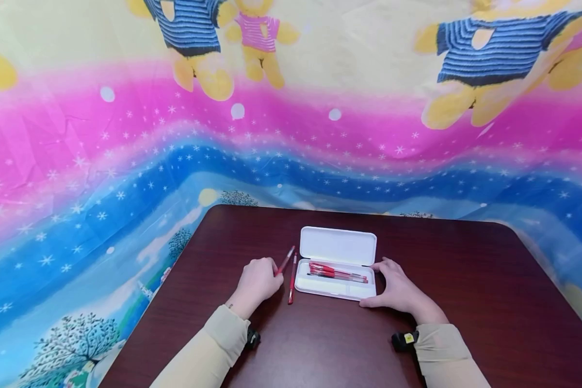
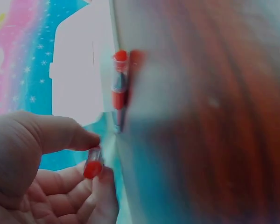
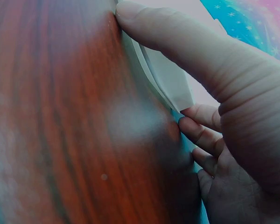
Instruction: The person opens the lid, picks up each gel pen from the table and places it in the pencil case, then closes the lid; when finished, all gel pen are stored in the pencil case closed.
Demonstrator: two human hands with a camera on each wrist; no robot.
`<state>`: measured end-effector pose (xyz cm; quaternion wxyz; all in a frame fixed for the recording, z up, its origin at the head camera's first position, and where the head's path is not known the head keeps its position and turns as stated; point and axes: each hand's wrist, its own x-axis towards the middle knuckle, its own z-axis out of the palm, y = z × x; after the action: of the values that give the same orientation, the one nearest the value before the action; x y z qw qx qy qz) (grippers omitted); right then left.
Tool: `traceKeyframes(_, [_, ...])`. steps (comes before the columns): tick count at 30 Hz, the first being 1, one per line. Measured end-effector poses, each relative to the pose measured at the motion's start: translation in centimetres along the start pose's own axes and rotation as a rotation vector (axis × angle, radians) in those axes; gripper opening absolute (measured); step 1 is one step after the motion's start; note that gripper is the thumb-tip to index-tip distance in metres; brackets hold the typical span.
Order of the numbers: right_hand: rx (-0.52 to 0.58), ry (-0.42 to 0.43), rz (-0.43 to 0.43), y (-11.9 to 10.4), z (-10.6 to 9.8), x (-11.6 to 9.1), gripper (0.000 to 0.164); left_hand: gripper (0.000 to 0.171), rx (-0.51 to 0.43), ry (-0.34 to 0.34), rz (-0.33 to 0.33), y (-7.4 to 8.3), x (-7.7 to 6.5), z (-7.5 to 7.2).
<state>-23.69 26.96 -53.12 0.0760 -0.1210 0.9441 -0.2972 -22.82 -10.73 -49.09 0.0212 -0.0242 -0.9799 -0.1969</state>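
My left hand (image 1: 259, 281) pinches a red pen (image 2: 93, 167) between thumb and fingers, left of the white pencil case (image 1: 315, 291). The pen's far end points up and to the right. Between that hand and the case, a second red pen (image 1: 292, 285) lies on the table, parallel to the case's left end. The case is open, with its lid (image 1: 338, 246) tipped back. Several pens (image 1: 339, 274) with red parts, and one with a dark tip, lie inside. At the case's right end, my right hand (image 1: 397, 291) grips it, thumb at the front corner and fingers behind.
The dark brown wooden table (image 1: 330, 345) has rounded far corners. A printed cloth (image 1: 291, 140) with bears and snowflakes hangs behind it and along its left side. A black wrist device (image 1: 404, 341) sits under the right wrist, another (image 1: 254, 338) at the left.
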Motion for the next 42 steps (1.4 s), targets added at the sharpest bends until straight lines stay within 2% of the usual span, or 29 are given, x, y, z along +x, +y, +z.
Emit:
traceKeyframes(4, [0.001, 0.002, 0.003, 0.0, 0.0, 0.0, 0.114, 0.016, -0.037, 0.085, 0.05, 1.1, 0.1, -0.4])
traceKeyframes(7, [0.005, 0.006, 0.004, -0.1, -0.1, 0.0, 0.113, 0.018, -0.043, 0.154, 0.12, 2.1, 0.1, -0.6])
traceKeyframes(10, [0.005, 0.01, 0.001, -0.2, -0.2, -0.1, 0.112, 0.016, -0.035, 0.183, 0.206, 3.1, 0.3, -0.5])
traceKeyframes(13, [0.001, 0.008, -0.001, -0.2, -0.2, -0.1, 0.112, 0.014, -0.007, 0.146, 0.297, 4.0, 0.9, -0.1])
traceKeyframes(19, [0.0, 0.001, 0.008, -0.1, -0.2, 0.1, 0.112, 0.015, 0.075, 0.014, 0.475, 6.1, 2.5, 0.6])
traceKeyframes(23, [0.005, -0.002, 0.002, -0.3, -0.2, 0.2, 0.112, 0.011, 0.119, -0.046, 0.554, 7.3, 3.6, 1.1])
traceKeyframes(26, [0.012, -0.001, 0.0, -0.4, -0.2, 0.3, 0.111, 0.008, 0.13, -0.074, 0.569, 7.8, 4.2, 1.6])
traceKeyframes(30, [0.007, 0.0, -0.008, -0.3, -0.2, 0.5, 0.11, 0.009, 0.114, -0.107, 0.555, 8.2, 4.7, 2.3])
traceKeyframes(35, [-0.004, -0.003, -0.008, -0.1, -0.3, 0.4, 0.112, 0.009, 0.076, -0.153, 0.497, 8.5, 5.0, 3.3])
traceKeyframes(42, [-0.004, -0.005, -0.009, 0.0, -0.2, 0.3, 0.112, 0.012, 0.009, -0.179, 0.426, 8.5, 5.3, 4.1])
